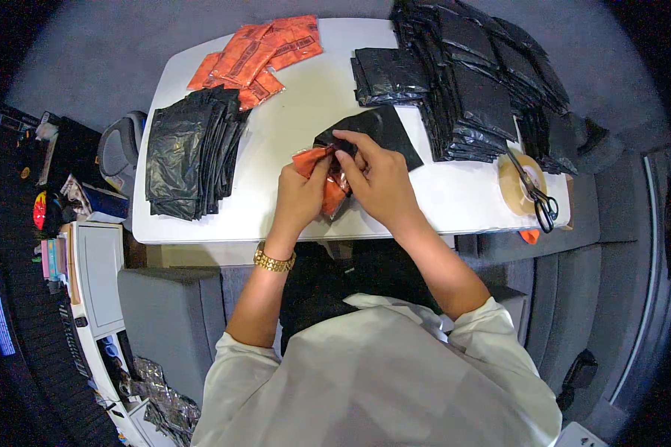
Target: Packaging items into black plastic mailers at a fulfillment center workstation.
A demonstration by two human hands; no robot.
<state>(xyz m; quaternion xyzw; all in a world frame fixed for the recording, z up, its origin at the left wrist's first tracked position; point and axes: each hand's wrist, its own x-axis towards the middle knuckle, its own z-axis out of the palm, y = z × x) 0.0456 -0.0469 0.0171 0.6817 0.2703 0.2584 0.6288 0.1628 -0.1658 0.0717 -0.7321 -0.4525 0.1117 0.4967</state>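
Near the front middle of the white table, my left hand (302, 195) is closed on an orange packet (335, 195) in clear plastic wrap. My right hand (382, 179) pinches a black plastic bag (395, 132), its thumb and forefinger close to the packet's upper end. Packet and bag overlap between my hands; whether the packet's end is inside the bag is hidden by my fingers. The bag's far part lies on the tabletop beyond my right hand.
A pile of black plastic bags (177, 160) sits at left, with several orange packets (250, 56) behind it. Tall stacks of black packages (477, 97) fill the back right. A tape roll (513, 192) and black-handled scissors (546, 211) lie near the right edge. Grey seating (173, 316) surrounds the front.
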